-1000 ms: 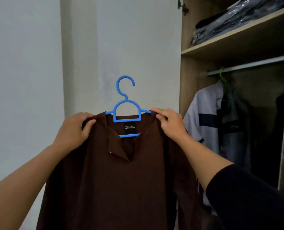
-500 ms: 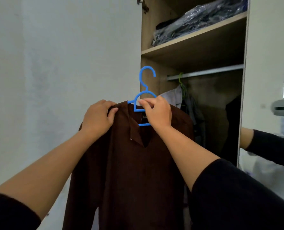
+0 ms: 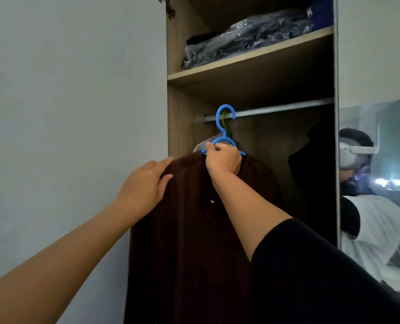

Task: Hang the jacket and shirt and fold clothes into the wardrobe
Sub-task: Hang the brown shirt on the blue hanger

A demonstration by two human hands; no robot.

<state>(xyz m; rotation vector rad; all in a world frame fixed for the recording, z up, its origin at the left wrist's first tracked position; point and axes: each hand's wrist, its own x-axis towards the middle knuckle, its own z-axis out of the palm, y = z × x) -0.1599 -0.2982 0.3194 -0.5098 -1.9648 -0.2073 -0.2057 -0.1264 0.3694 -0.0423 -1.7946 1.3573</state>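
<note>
Hanger (image 3: 224, 127) now raised to wardrobe (image 3: 250, 73) rail (image 3: 276, 109); right grip (image 3: 223, 160) clamps it, left grip (image 3: 145, 185) clasps shirt (image 3: 189, 230) shoulder

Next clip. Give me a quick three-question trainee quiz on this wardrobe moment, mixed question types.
1. True or false: the right hand grips the blue plastic hanger carrying the dark brown shirt.
2. Which lies on the wooden upper shelf? A) clear-plastic-wrapped dark clothes B) shoes C) books
3. Fill in: the left hand holds the shirt's ____.

Key: 1 true; 2 A; 3 shoulder.
</note>
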